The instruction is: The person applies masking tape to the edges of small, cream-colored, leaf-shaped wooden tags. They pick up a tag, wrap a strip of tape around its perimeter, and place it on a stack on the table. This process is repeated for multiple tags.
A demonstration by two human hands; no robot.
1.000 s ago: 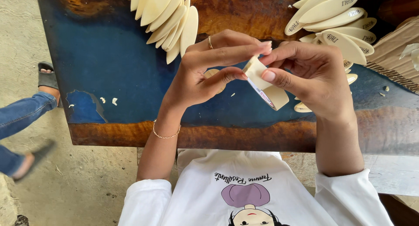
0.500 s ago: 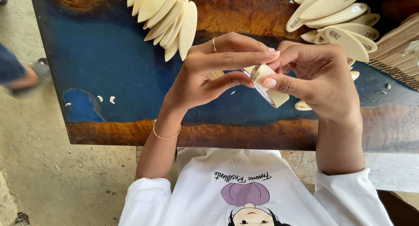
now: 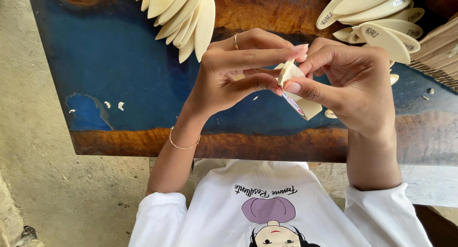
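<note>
Both hands are meeting above the middle of the table (image 3: 119, 51), near its front edge. The left hand (image 3: 229, 75) is pinching a small cream piece (image 3: 287, 70) between thumb and forefinger, fingers closed on its left side. The right hand (image 3: 353, 85) is gripping the same piece from the right, thumb pressed against its face, and it is also holding a pale flat tool (image 3: 303, 106) with a pink-marked edge that is sticking out below the thumb. Whether the tool is touching the piece I cannot tell, since the fingers are covering the joint.

At the table's back edge, left of the hands, a fan of plain cream leaf-shaped blanks (image 3: 183, 13) is lying overlapped. At the back right corner a second pile (image 3: 372, 18) is lying, these with dark lettering on them. Small pale chips (image 3: 114, 105) are lying scattered on the blue surface near the left edge.

Judging by the two piles, a good number of pieces are already lettered and a similar number are waiting; the piece in hand is mid-work.
</note>
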